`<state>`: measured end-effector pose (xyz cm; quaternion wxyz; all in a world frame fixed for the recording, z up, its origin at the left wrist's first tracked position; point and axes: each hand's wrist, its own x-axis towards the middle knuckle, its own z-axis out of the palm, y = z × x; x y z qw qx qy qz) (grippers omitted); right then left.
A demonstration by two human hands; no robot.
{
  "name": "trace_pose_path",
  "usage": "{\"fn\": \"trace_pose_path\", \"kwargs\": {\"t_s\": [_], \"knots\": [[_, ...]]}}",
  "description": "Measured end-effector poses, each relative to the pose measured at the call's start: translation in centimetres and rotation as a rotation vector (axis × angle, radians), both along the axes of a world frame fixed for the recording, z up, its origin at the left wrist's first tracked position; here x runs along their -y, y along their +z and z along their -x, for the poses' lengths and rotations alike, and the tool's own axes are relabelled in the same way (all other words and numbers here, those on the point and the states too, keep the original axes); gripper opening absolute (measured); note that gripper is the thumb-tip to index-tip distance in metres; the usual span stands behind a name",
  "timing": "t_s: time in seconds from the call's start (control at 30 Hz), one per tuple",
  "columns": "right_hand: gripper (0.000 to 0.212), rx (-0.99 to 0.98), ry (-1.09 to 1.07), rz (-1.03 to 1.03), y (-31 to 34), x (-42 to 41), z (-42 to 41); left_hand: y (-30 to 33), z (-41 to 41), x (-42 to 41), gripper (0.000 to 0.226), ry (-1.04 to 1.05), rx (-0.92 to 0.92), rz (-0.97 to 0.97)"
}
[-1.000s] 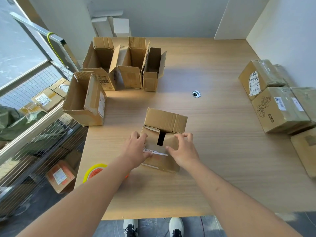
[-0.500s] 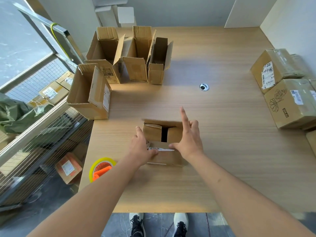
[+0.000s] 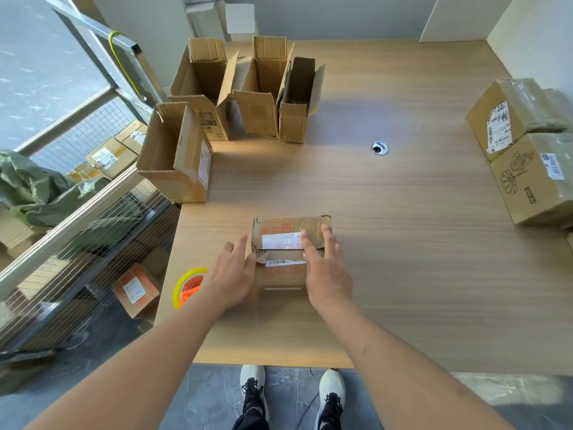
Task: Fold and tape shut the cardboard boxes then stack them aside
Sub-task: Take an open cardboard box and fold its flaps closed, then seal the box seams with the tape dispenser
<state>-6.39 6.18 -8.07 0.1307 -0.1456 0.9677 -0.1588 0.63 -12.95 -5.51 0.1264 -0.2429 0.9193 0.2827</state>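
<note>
A small cardboard box (image 3: pixel 283 240) with white labels lies on the wooden table (image 3: pixel 403 243) in front of me, its top flaps folded down flat. My right hand (image 3: pixel 325 268) lies with straight fingers on the right part of the top flaps. At the box's left end, my left hand (image 3: pixel 231 276) touches the side with relaxed fingers. A yellow tape roll with an orange dispenser (image 3: pixel 189 287) sits at the table's left edge, just left of my left wrist.
Several open empty boxes (image 3: pixel 248 94) stand at the back left, one more (image 3: pixel 176 156) nearer on the left edge. Taped boxes (image 3: pixel 527 156) are stacked at the right. A cable grommet (image 3: pixel 379 148) is mid-table. Left of the table is a railing and drop.
The far flap, standing up a second ago, has been folded down over the box. My right hand went from pinching the inner flap to lying flat on top; the left stayed at the left end.
</note>
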Motion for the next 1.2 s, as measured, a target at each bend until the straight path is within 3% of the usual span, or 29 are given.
{"fn": "trace_pose_path", "kwargs": {"t_s": [0.1,0.2,0.33,0.47,0.57,0.73,0.83,1.03,1.2], "knots": [[0.076,-0.029,-0.004,-0.006,-0.3,0.3,-0.3,-1.1,-2.5,2.3,0.06,0.017,0.096,0.113],[0.075,-0.04,-0.005,-0.029,-0.5,0.2,-0.3,-2.4,-4.9,3.7,0.08,-0.015,0.222,0.193],[0.068,-0.041,0.01,-0.043,-0.7,0.2,-0.3,-4.5,-7.6,4.4,0.112,-0.086,0.171,0.258],[0.054,-0.039,0.026,-0.027,-0.5,-0.1,-0.2,-6.5,-9.1,5.3,0.129,-0.108,0.142,0.311],[0.05,-0.027,0.032,-0.018,-0.3,-0.3,-0.1,-6.9,-9.6,6.0,0.126,-0.128,0.089,0.298],[0.047,0.008,0.033,-0.011,0.0,-0.4,0.2,-5.1,-9.5,6.1,0.122,0.075,-0.121,0.163],[0.047,0.038,0.048,0.012,0.2,-0.5,0.3,-2.9,-8.6,6.4,0.118,0.09,-0.262,0.116],[0.047,0.11,0.094,0.165,0.4,-1.3,-0.2,2.4,-4.8,5.6,0.103,-0.229,-0.449,0.123],[0.052,0.156,0.149,0.183,0.6,-2.9,-0.4,4.4,-1.3,3.6,0.095,-0.536,-0.416,0.239]]}}
